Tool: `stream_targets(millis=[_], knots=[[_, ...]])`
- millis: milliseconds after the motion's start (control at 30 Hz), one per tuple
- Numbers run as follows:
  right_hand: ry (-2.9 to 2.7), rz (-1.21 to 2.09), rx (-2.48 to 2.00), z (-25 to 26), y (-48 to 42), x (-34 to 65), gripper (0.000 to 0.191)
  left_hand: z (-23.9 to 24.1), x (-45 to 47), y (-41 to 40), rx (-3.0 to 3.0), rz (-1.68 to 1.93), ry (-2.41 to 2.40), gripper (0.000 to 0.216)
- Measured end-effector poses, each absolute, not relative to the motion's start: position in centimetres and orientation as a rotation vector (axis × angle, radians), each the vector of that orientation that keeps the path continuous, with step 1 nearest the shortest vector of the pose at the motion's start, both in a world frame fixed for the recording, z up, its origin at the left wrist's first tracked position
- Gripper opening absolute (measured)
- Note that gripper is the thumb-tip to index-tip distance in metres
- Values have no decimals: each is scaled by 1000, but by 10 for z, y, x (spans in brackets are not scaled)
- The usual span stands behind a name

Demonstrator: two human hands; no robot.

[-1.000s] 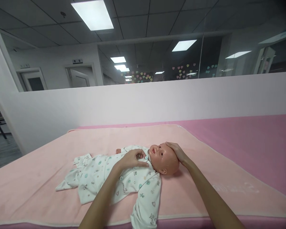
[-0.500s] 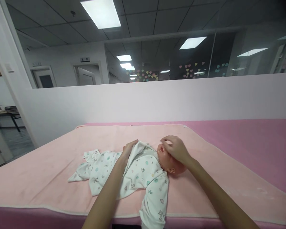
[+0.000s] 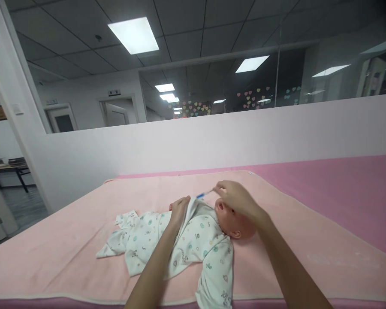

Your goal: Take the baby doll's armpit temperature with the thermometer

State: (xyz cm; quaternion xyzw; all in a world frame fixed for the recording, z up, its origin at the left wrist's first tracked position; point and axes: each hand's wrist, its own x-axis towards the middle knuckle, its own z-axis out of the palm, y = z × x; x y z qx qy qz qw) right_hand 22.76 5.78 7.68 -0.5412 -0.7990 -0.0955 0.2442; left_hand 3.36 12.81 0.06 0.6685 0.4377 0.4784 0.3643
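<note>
A baby doll [image 3: 236,221] lies on its back, its head toward the right. It wears a white printed baby garment [image 3: 201,240] with one sleeve hanging toward the near edge. At the doll's chest, my left hand [image 3: 179,211] grips the front flap of this garment and holds it raised. Above the doll's face, my right hand [image 3: 236,197] pinches a thin white stick with a blue end, which looks like a thermometer [image 3: 200,195]. The blue end points left, close to the lifted flap. Part of the doll's face is hidden behind my right hand.
A peach mat [image 3: 67,231] lies under the doll on a pink surface [image 3: 341,189]. Behind it stands a low white wall [image 3: 193,141] with glass above. A doorway with a desk [image 3: 11,169] shows at the far left.
The thermometer has come into view in my right hand, reaching left toward the flap. My left hand still holds the garment. The whole view has shifted slightly.
</note>
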Motion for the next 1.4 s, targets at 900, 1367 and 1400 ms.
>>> stream_targets(millis=[900,1367,1400], knots=[[-1668,-216,-1553,-112,-72,355,37,8,44,107,1853,1036,879,34],[-1836,-156,-1429,-21,-14,205,29,4,39,113,1532,1200,778,28],[-1862,-210,-1485,-14,-2,190,28,5,38,113,1498,1220,771,27]])
